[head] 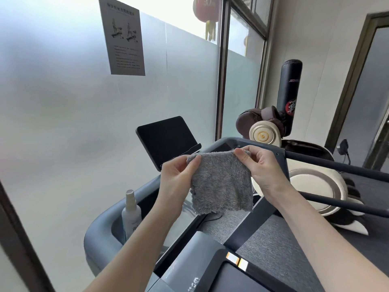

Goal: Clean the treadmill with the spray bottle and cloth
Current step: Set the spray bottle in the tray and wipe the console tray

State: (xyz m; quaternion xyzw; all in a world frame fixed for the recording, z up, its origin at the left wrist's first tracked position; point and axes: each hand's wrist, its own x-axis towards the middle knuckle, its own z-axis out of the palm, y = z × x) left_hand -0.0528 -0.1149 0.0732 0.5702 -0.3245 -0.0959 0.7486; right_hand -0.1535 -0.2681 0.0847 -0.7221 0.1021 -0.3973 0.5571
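Both forearms come up from the bottom edge and meet at a grey fluffy cloth [221, 182], held up in the air in front of the treadmill [99, 234]. The left hand [175, 179] pinches the cloth's upper left corner between thumb and forefinger, and its other fingers are curled behind the fabric. The right hand [262, 165] pinches the upper right corner in the same way, thumb on the near side. Each grip is closed on the cloth alone. The top edge is stretched fairly straight between the two hands, and the rest hangs loose below them, touching nothing else.

Below and to the left, the spray bottle [131, 213] stands upright in the recessed tray on the left side of the treadmill's console, its nozzle at the top, well apart from both hands. Behind the cloth the dark screen [166, 140] is tilted back on its stand and shows nothing. Under the forearms lie the grey motor cover [189, 258] and the dark belt end. Two dark handrails [336, 165] run off to the right past the right wrist.

A frosted glass wall [63, 102] stands beyond the console, with a printed poster [123, 36] of exercise figures stuck to it; its text is too small to read. To the right are a brown and cream massage chair [263, 133] and, behind it, a tall black punching bag [290, 87]. A dark-framed door [370, 81] is at the far right.
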